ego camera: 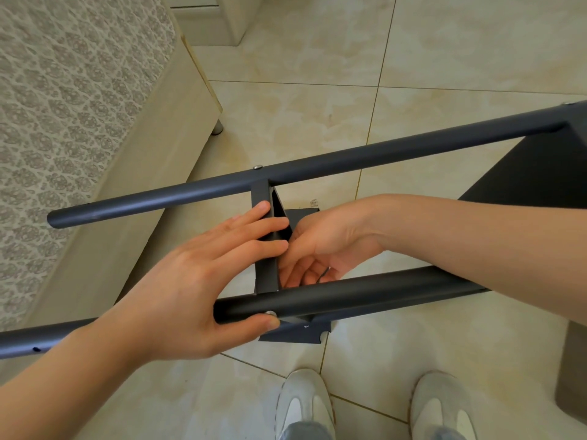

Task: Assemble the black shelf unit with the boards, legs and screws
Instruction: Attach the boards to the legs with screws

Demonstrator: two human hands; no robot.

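The black shelf unit lies on its side over the tiled floor. Its far round leg (349,157) and near round leg (365,293) run left to right. A black board (266,274) spans between them edge-on, and a second board (524,173) sits at the right. My left hand (190,281) lies with straight fingers on the middle board, its thumb touching the silver screw (270,313) in the near leg. Another screw (257,167) sits in the far leg. My right hand (324,239) reaches between the legs, fingers curled beside the board around a thin dark tool (325,272); I cannot identify it.
A bed with a patterned mattress (63,106) and a beige frame runs along the left, its foot (217,127) on the tiles. My two white shoes (305,404) stand just under the near leg. A dark upright piece (571,369) stands at the right edge.
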